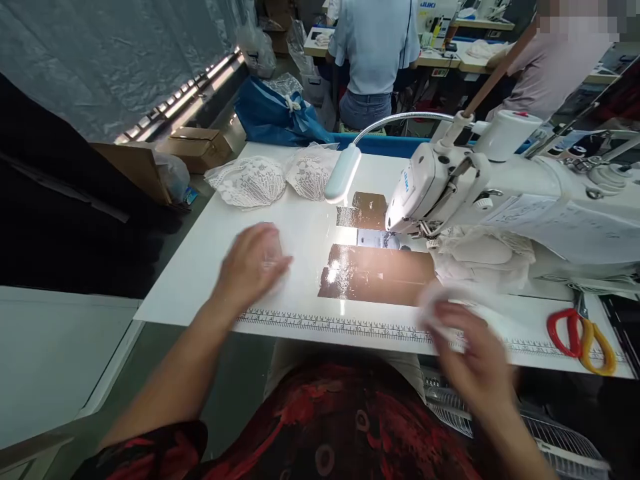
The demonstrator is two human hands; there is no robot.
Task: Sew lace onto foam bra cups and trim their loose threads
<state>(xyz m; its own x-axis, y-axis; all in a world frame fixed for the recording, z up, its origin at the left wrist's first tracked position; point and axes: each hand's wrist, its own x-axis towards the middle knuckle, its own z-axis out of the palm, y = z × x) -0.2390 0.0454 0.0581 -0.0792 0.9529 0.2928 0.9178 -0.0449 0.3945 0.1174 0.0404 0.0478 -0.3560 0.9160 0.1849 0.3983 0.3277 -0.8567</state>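
Note:
My left hand (pixel 253 265) hovers over the white table (pixel 200 267), blurred by motion, with a small white lace piece (pixel 275 257) under or in its fingers. My right hand (pixel 467 347) is near the table's front edge, also blurred, fingers closed around a white piece of fabric (pixel 435 300). A white sewing machine (pixel 500 193) stands to the right, with white fabric (pixel 480 257) bunched beneath its head. Brown shiny strips (pixel 375 270) cover the table by the needle.
Two piles of white lace pieces (pixel 270 177) lie at the table's far side. A gooseneck lamp (pixel 343 173) shines down. Red and yellow scissors (pixel 580 333) rest at the front right. A ruler strip (pixel 340 325) runs along the front edge. Other people sit at machines behind.

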